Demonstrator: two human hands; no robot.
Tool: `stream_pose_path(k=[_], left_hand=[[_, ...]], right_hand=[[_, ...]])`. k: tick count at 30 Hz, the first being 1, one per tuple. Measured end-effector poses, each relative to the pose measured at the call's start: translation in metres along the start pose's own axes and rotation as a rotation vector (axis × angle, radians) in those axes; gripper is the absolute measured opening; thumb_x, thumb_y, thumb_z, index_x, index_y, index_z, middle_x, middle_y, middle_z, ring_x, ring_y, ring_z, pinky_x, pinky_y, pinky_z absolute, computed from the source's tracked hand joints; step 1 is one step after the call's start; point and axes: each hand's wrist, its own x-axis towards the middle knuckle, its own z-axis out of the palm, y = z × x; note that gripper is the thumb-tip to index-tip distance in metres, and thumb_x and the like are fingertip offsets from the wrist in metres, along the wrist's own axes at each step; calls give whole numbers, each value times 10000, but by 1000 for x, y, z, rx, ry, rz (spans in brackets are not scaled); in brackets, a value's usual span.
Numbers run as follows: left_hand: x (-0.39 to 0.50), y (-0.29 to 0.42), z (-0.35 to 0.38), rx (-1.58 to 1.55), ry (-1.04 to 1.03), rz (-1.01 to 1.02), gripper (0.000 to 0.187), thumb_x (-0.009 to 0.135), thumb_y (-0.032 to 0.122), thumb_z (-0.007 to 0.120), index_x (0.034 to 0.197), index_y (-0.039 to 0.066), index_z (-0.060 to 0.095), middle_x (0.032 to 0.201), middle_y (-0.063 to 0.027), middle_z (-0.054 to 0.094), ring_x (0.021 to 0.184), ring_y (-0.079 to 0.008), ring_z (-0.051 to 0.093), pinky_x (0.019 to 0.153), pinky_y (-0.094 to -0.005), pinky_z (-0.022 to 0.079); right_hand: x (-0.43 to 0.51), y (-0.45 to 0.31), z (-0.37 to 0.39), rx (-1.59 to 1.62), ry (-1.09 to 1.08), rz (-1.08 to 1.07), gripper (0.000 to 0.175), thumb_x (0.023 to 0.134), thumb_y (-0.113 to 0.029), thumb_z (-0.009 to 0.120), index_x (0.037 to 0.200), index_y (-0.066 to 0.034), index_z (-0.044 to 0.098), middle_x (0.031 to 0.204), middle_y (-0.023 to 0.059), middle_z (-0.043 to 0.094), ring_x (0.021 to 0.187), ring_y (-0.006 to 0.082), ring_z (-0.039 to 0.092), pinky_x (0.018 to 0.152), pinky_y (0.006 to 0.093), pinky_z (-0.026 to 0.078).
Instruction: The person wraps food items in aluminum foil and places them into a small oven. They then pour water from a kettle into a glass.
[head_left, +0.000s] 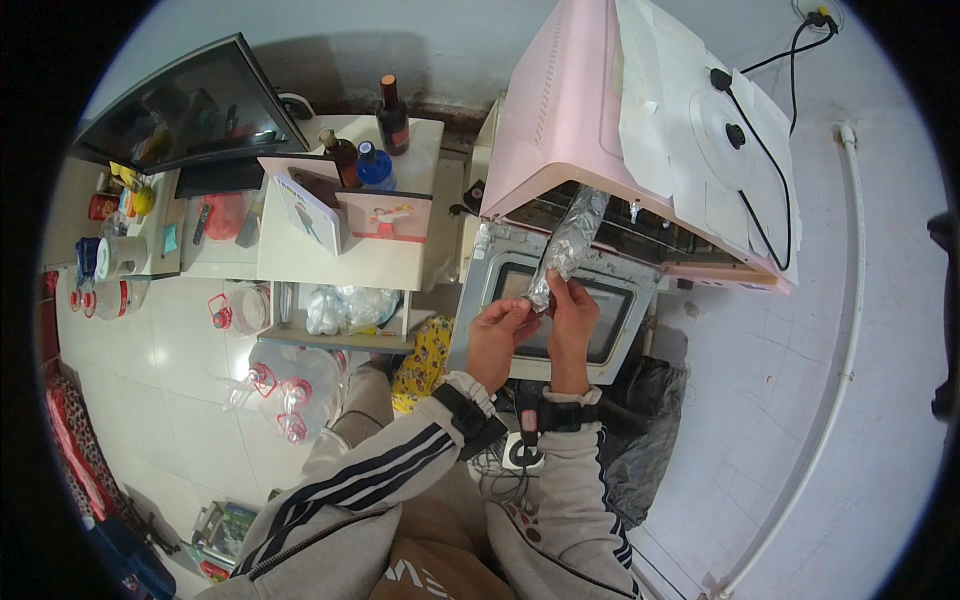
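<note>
A long bundle wrapped in aluminium foil slants out of the pink toaster oven, its far end inside the opening. My left hand pinches the twisted near end of the foil. Just beside it, my right hand grips the same bundle, thumb on top. Below both hands the oven's glass door hangs open. Wire racks show inside the oven. What the foil wraps is hidden.
A white cabinet at left bears bottles, cards and a monitor; its drawer is pulled out, with plastic bags inside. Large plastic bottles stand on the floor. Black cables cross the oven's top. A white pipe runs along the right wall.
</note>
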Motion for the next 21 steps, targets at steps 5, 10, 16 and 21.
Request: stream_pose_path(k=[5, 10, 16, 21], left_hand=[[1, -2, 4, 276, 35, 211, 55, 873, 62, 636, 892, 24, 602, 899, -44, 637, 771, -98, 607, 727, -247, 520], [5, 0, 10, 488, 98, 387, 126, 824, 43, 679, 883, -3, 578, 802, -49, 642, 718, -94, 607, 654, -227, 493], [10, 5, 12, 697, 106, 427, 155, 810, 28, 684, 885, -14, 555, 783, -67, 649, 709, -102, 616, 626, -240, 493], [22, 2, 7, 606, 71, 397, 149, 801, 15, 686, 839, -16, 545, 763, -83, 655, 702, -116, 631, 614, -249, 503]], right_hand=[[1, 0, 2, -9, 19, 26, 212, 797, -219, 742, 797, -29, 650, 690, -15, 568, 571, 58, 468, 511, 214, 342], [2, 0, 3, -22, 34, 23, 228, 788, -203, 753, 752, -16, 628, 654, -14, 562, 547, 54, 441, 492, 221, 316], [4, 1, 3, -3, 13, 13, 238, 782, -198, 759, 748, -12, 615, 647, -4, 565, 533, 57, 450, 471, 215, 317], [7, 1, 2, -73, 10, -3, 247, 772, -218, 767, 747, -31, 607, 645, -2, 560, 528, 70, 455, 489, 221, 333]])
